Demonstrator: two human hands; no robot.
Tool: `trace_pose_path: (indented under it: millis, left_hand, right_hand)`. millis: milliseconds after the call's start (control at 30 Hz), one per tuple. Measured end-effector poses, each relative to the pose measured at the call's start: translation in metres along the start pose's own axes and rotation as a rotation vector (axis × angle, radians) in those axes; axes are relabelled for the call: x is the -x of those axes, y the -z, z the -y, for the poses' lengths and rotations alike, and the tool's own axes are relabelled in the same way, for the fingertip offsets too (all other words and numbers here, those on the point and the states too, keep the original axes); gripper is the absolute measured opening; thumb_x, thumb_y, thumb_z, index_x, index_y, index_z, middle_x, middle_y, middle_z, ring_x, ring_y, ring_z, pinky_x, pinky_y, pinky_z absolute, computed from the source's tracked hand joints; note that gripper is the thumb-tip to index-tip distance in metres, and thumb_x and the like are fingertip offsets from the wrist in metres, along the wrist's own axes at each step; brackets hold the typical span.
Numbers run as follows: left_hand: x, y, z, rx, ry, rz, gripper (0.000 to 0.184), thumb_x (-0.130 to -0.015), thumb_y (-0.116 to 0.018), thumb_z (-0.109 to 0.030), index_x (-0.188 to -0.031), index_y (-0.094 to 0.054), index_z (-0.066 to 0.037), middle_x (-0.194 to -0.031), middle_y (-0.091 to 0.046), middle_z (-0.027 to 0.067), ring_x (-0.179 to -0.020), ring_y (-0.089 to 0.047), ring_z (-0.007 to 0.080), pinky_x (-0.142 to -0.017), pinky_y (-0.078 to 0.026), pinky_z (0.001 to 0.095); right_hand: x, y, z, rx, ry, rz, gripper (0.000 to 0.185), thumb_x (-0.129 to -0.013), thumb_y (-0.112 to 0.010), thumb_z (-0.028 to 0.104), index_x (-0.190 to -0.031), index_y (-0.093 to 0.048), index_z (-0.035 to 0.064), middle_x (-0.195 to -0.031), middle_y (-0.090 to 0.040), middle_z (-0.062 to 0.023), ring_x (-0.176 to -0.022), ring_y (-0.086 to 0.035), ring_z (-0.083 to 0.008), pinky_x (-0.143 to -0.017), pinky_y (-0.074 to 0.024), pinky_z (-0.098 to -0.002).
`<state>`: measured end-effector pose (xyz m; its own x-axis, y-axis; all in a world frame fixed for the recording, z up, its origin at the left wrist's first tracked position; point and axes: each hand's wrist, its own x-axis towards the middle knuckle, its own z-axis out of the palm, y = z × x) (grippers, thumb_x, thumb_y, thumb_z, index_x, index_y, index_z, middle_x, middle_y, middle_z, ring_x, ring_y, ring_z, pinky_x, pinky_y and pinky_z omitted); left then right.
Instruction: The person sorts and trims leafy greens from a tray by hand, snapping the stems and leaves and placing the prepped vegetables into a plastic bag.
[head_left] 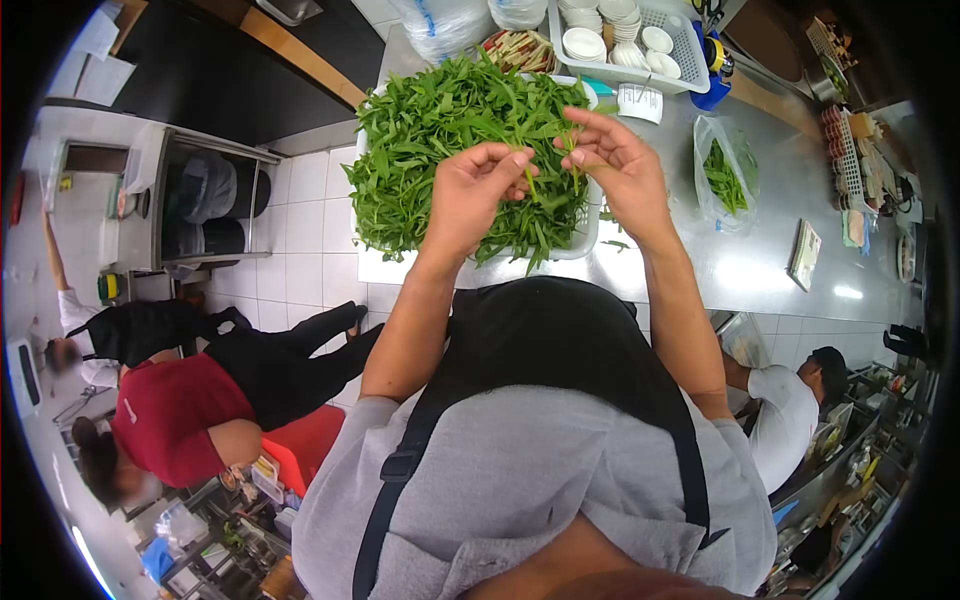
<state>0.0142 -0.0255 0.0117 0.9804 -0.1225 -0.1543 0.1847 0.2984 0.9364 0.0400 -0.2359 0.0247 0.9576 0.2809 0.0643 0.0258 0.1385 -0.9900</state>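
Observation:
A white basket (pixel 590 228) is heaped with green leafy vegetables (pixel 440 130). Over the heap's right part, my left hand (pixel 480 190) pinches a green stem (pixel 531 186) between thumb and index finger. My right hand (pixel 615 165) is a short way to the right, its thumb and fingers closed on another green stem (pixel 575 172), with the index finger raised. Leaves hang between and behind the two hands, which do not touch each other.
Right of the basket, a plastic bag of greens (pixel 725 180) lies on the steel table (pixel 660 265). A crate of small white dishes (pixel 690 75) stands at the back. Two people (pixel 180 415) are at the left, another (pixel 790 410) at the right.

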Motion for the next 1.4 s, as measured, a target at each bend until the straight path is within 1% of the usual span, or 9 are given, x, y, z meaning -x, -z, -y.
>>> trace_pose_path:
  millis: [200, 300, 400, 600, 733, 967, 1067, 1200, 1400]
  left_hand:
    - [0.0, -0.016, 0.011, 0.051, -0.033, 0.011, 0.024, -0.096, -0.072, -0.014, -0.111, -0.068, 0.005, -0.095, -0.073, 0.0096, -0.079, -0.068, 0.0117, -0.071, -0.057, 0.0249]
    - [0.001, -0.023, 0.012, 0.067, -0.01, -0.044, 0.024, -0.095, -0.074, -0.014, -0.11, -0.068, 0.004, -0.095, -0.073, 0.009, -0.078, -0.068, 0.0123, -0.07, -0.056, 0.0247]
    - [-0.001, -0.022, 0.019, 0.084, 0.055, -0.081, 0.023, -0.093, -0.076, -0.015, -0.106, -0.068, 0.002, -0.093, -0.072, 0.0082, -0.076, -0.068, 0.0124, -0.068, -0.055, 0.0241]
    - [-0.009, -0.016, 0.027, 0.184, 0.057, -0.205, 0.019, -0.092, -0.078, -0.016, -0.098, -0.068, -0.001, -0.087, -0.071, 0.0065, -0.072, -0.066, 0.012, -0.064, -0.053, 0.0238]
    - [-0.012, -0.017, 0.024, 0.197, 0.031, -0.297, 0.016, -0.091, -0.078, -0.015, -0.092, -0.068, -0.003, -0.084, -0.07, 0.0057, -0.071, -0.066, 0.0122, -0.063, -0.053, 0.0245]
    - [-0.017, -0.026, 0.035, 0.18, -0.001, -0.305, 0.01, -0.092, -0.075, -0.011, -0.09, -0.069, -0.004, -0.086, -0.071, 0.0058, -0.072, -0.066, 0.0117, -0.064, -0.053, 0.0243]
    - [-0.019, -0.02, 0.03, 0.24, -0.008, -0.319, 0.007, -0.094, -0.072, -0.009, -0.092, -0.069, -0.004, -0.085, -0.07, 0.0056, -0.073, -0.067, 0.0118, -0.066, -0.054, 0.0243]
    - [-0.02, -0.025, 0.028, 0.328, 0.072, -0.227, 0.008, -0.095, -0.071, -0.011, -0.097, -0.068, -0.004, -0.085, -0.07, 0.0048, -0.074, -0.067, 0.012, -0.066, -0.055, 0.025]
    - [-0.019, -0.029, 0.031, 0.369, 0.046, -0.15, 0.008, -0.097, -0.069, -0.01, -0.094, -0.067, -0.003, -0.089, -0.067, 0.0056, -0.076, -0.063, 0.0118, -0.067, -0.053, 0.0248]
  right_hand:
    - [0.001, -0.007, 0.0, 0.083, -0.031, -0.004, 0.078, -0.092, -0.067, -0.002, -0.158, -0.027, 0.0076, -0.099, -0.072, -0.0101, -0.087, -0.066, -0.0123, -0.08, -0.0521, -0.0258]
    - [0.002, -0.009, 0.01, 0.425, -0.003, 0.006, 0.078, -0.091, -0.067, -0.001, -0.158, -0.027, 0.0072, -0.095, -0.074, -0.0102, -0.08, -0.066, -0.0122, -0.077, -0.0527, -0.0285]
    - [0.003, -0.01, 0.006, 0.442, 0.007, 0.035, 0.081, -0.091, -0.068, 0.001, -0.16, -0.025, 0.0093, -0.093, -0.076, -0.0104, -0.076, -0.065, -0.0142, -0.076, -0.0526, -0.0299]
    - [0.012, -0.006, -0.006, 0.501, 0.187, -0.169, 0.048, -0.088, -0.073, 0.005, -0.134, -0.059, 0.008, -0.103, -0.073, -0.0123, -0.081, -0.067, -0.0197, -0.074, -0.0532, -0.0314]
    - [0.031, -0.005, -0.001, 0.617, 0.273, -0.108, 0.011, -0.082, -0.079, 0.008, -0.089, -0.073, 0.0025, -0.087, -0.066, -0.0086, -0.075, -0.064, -0.0186, -0.068, -0.0519, -0.0307]
    - [0.028, -0.015, -0.019, 0.615, 0.304, -0.275, 0.009, -0.083, -0.074, 0.006, -0.088, -0.069, 0.0024, -0.084, -0.065, -0.0072, -0.07, -0.061, -0.0172, -0.065, -0.0496, -0.0286]
    - [0.036, 0.005, -0.031, 0.53, 0.173, -0.408, 0.007, -0.085, -0.072, 0.005, -0.089, -0.066, 0.0029, -0.095, -0.071, -0.0073, -0.076, -0.064, -0.0154, -0.069, -0.0503, -0.0282]
    - [0.031, 0.017, -0.036, 0.313, 0.142, -0.261, 0.006, -0.089, -0.07, 0.006, -0.092, -0.066, 0.0029, -0.117, -0.074, -0.011, -0.091, -0.069, -0.0139, -0.078, -0.0526, -0.0303]
    - [0.033, 0.017, -0.05, 0.089, 0.091, -0.207, 0.012, -0.09, -0.074, 0.01, -0.093, -0.067, 0.0009, -0.097, -0.075, -0.0094, -0.087, -0.069, -0.0128, -0.08, -0.0553, -0.0302]
